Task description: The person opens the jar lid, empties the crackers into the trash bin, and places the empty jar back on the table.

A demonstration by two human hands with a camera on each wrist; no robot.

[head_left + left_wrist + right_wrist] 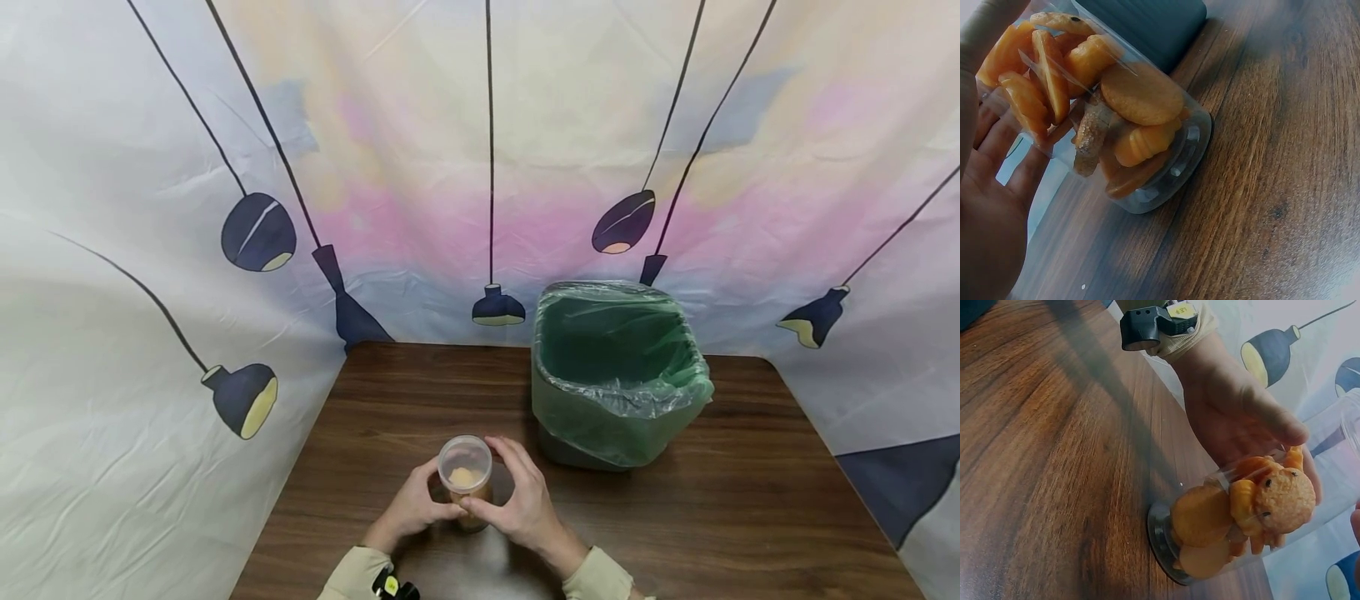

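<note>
A clear plastic jar of cookies stands close to upright at the near middle of the wooden table. My left hand grips its left side, and my right hand curls round its right side, with both thumbs across the front. Golden-brown cookies of several shapes, some round and flat, fill the lower part. Through the wall in the right wrist view, a round cookie with dark specks shows on top of the pile. The jar's base is at the tabletop. Only fingertips of my right hand show in that view.
A green bin with a clear plastic liner folded over its rim stands behind and right of the jar. The brown wooden table runs back to a hanging cloth printed with lamps.
</note>
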